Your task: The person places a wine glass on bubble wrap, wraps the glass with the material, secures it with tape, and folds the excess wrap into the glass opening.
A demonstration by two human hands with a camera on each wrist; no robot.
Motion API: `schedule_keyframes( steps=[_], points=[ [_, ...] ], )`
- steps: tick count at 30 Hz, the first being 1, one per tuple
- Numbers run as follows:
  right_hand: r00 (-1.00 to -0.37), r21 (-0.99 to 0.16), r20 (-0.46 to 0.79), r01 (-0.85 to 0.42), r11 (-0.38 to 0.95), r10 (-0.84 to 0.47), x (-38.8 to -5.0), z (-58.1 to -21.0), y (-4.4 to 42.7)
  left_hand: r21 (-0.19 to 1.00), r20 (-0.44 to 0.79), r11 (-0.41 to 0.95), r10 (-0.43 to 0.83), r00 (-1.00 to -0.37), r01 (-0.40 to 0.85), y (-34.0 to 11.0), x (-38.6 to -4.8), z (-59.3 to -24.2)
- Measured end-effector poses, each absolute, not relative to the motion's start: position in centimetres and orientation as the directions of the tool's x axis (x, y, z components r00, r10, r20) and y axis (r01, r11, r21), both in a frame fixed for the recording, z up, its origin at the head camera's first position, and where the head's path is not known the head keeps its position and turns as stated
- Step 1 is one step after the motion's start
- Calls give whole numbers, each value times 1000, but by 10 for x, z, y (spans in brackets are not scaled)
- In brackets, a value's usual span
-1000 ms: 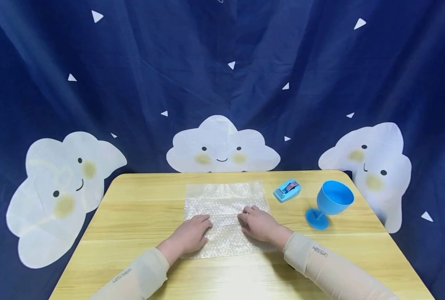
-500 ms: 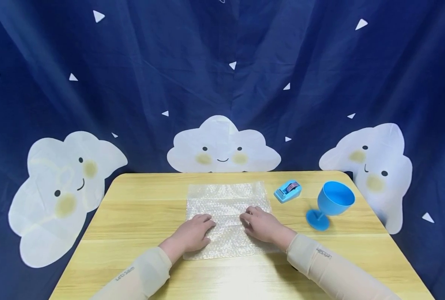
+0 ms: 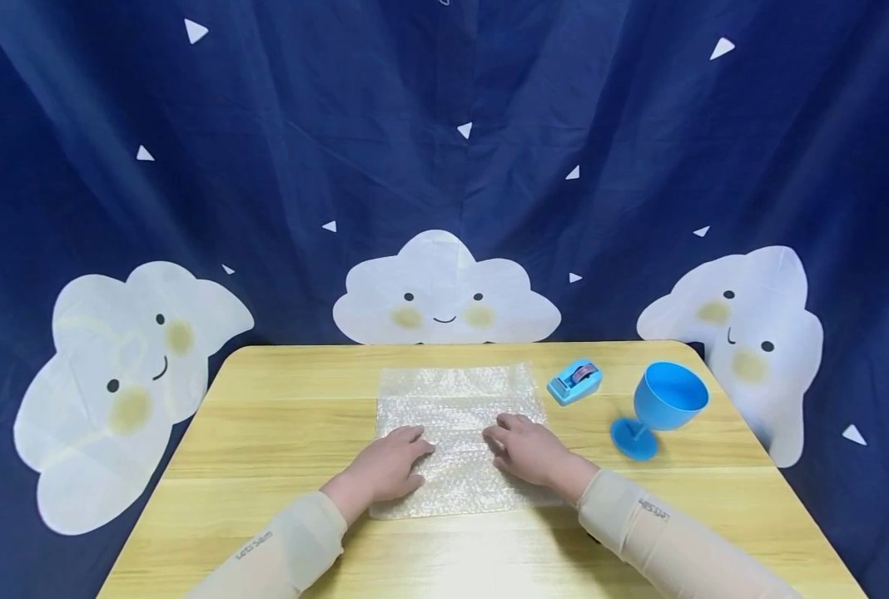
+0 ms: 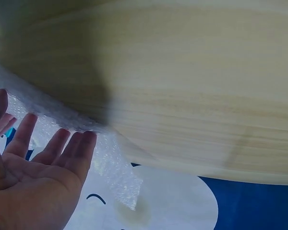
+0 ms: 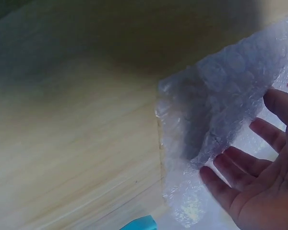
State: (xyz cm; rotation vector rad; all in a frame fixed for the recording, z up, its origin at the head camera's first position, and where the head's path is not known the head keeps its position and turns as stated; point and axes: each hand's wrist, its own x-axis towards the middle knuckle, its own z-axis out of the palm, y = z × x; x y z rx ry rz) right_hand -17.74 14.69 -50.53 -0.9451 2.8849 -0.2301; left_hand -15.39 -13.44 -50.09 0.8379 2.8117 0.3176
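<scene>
A clear sheet of bubble wrap [image 3: 455, 491] lies flat at the middle of the wooden table. On its left part rests my left hand [image 3: 390, 464], fingers spread and slightly bent, fingertips touching the plastic. My right hand [image 3: 530, 449] rests on the right part in much the same way. Both wrist views show the fingertips of the left hand [image 4: 43, 177] and the right hand [image 5: 264, 172] against the bubble wrap, pinching nothing. To the right stand a small blue tape dispenser [image 3: 575, 383] and a blue goblet [image 3: 669, 398].
The wooden table [image 3: 280, 424] has rounded far corners. Behind it hangs a dark blue curtain [image 3: 399, 125] with smiling white clouds. The goblet stands near the table's right edge, with the tape dispenser farther back.
Both hands and the bubble wrap have shifted slightly to the right. The tape dispenser and goblet stay where they were.
</scene>
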Motion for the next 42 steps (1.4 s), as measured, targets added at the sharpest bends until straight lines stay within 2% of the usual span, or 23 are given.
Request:
schedule_keyframes(
  steps=[13,30,42],
  points=[
    [-793,-192,-37,-592,783,-608,-177,-502,154,301,-99,814,546,-832,498,-136,-155,-505],
    [-776,-253,-225,-538,804,-590,-179,-496,163,359,-217,782,602,-769,510,-150,-158,-501],
    [-802,-253,-268,-476,842,-534,-176,-499,167,349,-233,801,576,-783,486,-151,-160,-501]
  ],
)
